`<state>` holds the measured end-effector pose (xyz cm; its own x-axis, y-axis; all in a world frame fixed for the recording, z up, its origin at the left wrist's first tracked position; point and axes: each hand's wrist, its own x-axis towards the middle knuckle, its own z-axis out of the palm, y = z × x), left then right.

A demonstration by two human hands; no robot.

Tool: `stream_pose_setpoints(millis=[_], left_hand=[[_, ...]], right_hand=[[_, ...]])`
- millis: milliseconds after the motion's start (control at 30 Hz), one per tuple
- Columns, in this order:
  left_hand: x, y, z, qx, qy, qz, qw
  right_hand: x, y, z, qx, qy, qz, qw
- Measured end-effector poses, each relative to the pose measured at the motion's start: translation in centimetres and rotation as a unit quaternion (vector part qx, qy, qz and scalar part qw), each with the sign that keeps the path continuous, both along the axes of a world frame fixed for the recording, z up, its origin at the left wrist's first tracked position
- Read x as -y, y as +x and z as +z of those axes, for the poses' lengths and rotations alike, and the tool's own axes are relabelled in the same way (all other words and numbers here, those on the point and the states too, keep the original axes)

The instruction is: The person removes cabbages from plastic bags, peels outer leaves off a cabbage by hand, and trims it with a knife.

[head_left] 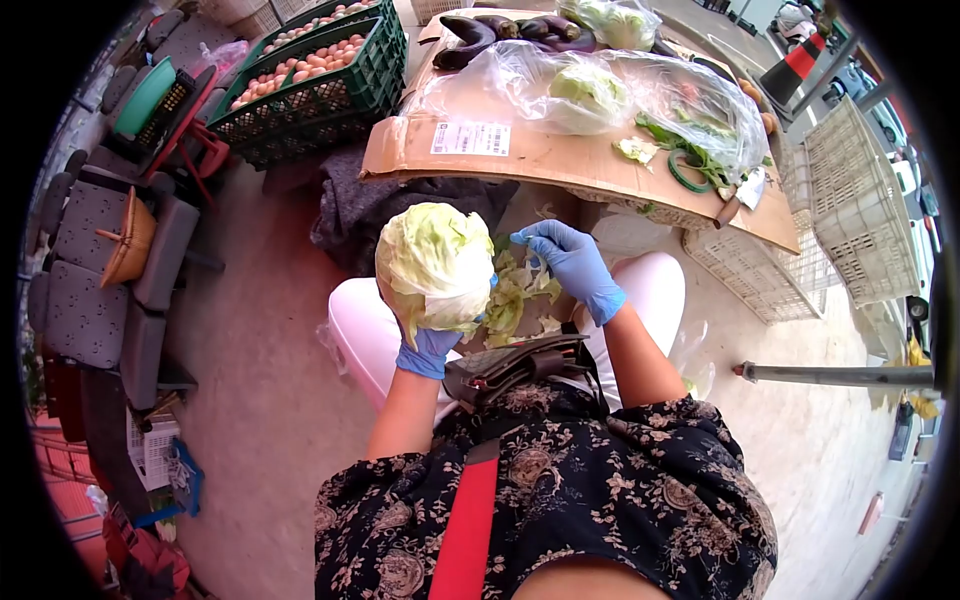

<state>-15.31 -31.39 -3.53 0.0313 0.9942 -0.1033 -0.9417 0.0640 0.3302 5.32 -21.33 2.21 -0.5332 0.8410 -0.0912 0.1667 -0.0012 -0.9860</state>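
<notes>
A pale green cabbage rests in my left hand, which wears a blue glove and grips it from below, with fingertips showing at its right side. To the right of the cabbage is my right hand, also gloved in blue and apart from it. Its fingers are curled together, and whatever may be between them is too small to make out. Loose cabbage leaves lie in a heap below, between my knees. A dark bag sits at my waist.
Ahead, a cardboard-covered table bears eggplants, a bagged cabbage, green tape and a knife. Green crates of eggs stand at left, near grey seats. White plastic baskets and a metal pole are at right.
</notes>
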Motion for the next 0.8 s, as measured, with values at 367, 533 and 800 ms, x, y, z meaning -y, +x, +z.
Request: stream_pose_setpoints(millis=[367,533,800], left_hand=[[0.8,-2.7,-1.5,-0.115,0.06,0.111,0.985],[1.6,-2.0,1.7,-0.145,-0.026,0.129,0.981],[1.9,-2.7,3.6,-0.228,0.121,0.037,0.965]], right_hand=[[0.9,-0.8,0.6,0.123,0.24,-0.006,0.963],[2.7,-1.4,4.3,-0.176,-0.011,0.098,0.979],[3.0,-1.2,3.4,-0.158,-0.047,0.133,0.977]])
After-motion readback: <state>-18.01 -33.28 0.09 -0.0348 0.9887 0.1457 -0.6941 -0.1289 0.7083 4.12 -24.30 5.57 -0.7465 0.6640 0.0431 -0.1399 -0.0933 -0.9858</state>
